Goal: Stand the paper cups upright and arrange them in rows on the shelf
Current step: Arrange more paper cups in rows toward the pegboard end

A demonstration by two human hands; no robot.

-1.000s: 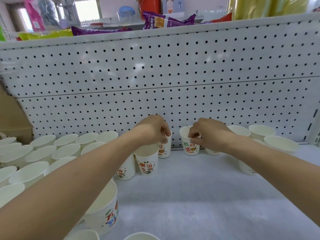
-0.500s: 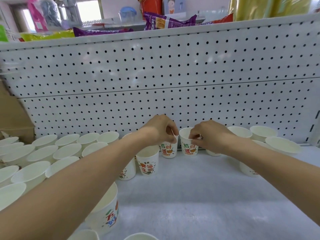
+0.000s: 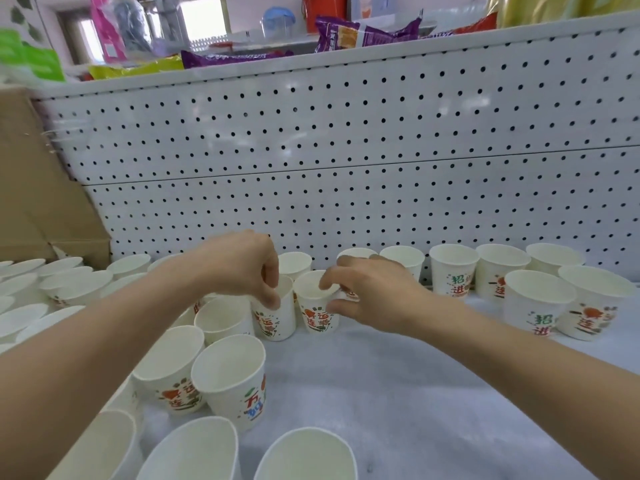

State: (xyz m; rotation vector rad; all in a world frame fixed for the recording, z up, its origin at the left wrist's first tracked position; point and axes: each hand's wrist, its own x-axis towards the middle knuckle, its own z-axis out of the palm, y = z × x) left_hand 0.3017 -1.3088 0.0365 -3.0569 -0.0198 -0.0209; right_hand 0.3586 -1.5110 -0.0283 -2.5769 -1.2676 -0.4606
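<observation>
Landmark for all of this is the white pegboard (image 3: 346, 133) at the back of the shelf (image 3: 398, 393). Way off to the left of it there's a cardboard box (image 3: 41, 209), and in front of that a whole crowd of paper cups (image 3: 69, 289) standing upright, packed rim to rim. Closer to me, still on the left, a few more cups sit in a loose bunch, like the one with red and green print (image 3: 232, 386), which leans a bit.

My left hand (image 3: 239, 268) is out in front of the pegboard's middle, fingers pinched narrow on the rim of an upright printed cup (image 3: 273, 317). Right next to it, basically touching, is another printed cup (image 3: 317, 306), and my right hand (image 3: 367, 292) has its rim between thumb and fingers, also a narrow pinch.

Further right, a back row of cups (image 3: 453, 268) stands upright right against the pegboard, with two more cups (image 3: 535, 303) just in front of that row. Snack bags (image 3: 363, 32) lie on top, above the pegboard.
</observation>
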